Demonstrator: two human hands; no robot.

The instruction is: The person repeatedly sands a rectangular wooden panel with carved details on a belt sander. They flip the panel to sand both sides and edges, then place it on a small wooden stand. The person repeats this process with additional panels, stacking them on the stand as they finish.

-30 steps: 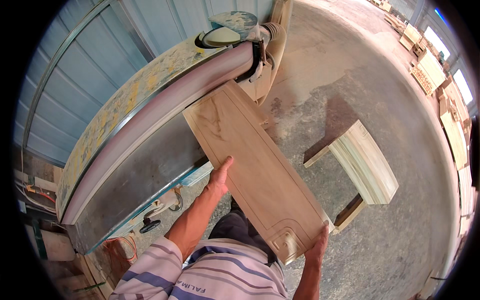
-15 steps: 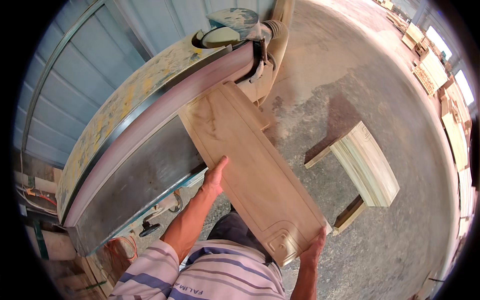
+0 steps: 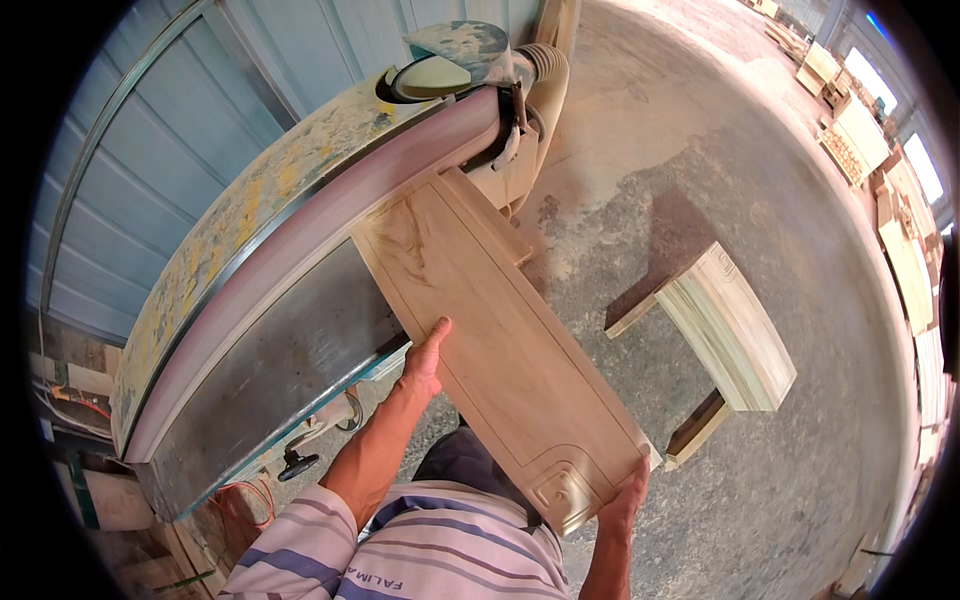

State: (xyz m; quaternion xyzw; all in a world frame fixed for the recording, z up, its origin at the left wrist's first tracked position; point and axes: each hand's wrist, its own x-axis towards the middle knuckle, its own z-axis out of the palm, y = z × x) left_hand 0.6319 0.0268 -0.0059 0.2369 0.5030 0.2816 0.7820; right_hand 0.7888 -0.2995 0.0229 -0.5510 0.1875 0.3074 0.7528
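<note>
A long brown wooden panel (image 3: 490,330) with a grooved border and a carved scroll at its near end lies between my hands. My left hand (image 3: 428,358) grips its left edge around the middle, thumb on top and fingers hidden underneath. At the near right corner my right hand (image 3: 624,497) holds the panel, its fingers partly out of sight. The panel's far end meets the pinkish sanding belt (image 3: 290,265) of a belt sander. Part of the panel rests over the sander's dark metal table (image 3: 285,365).
A stack of pale boards (image 3: 730,335) sits on wooden supports on the concrete floor to the right. A ribbed dust hose (image 3: 550,90) runs down at the sander's far end. A black hand knob (image 3: 298,463) juts below the table. Timber piles (image 3: 855,140) stand far right.
The panel and both hands stay nearly in place, with only a slight shift to the left in the picture. Both hands keep their hold.
</note>
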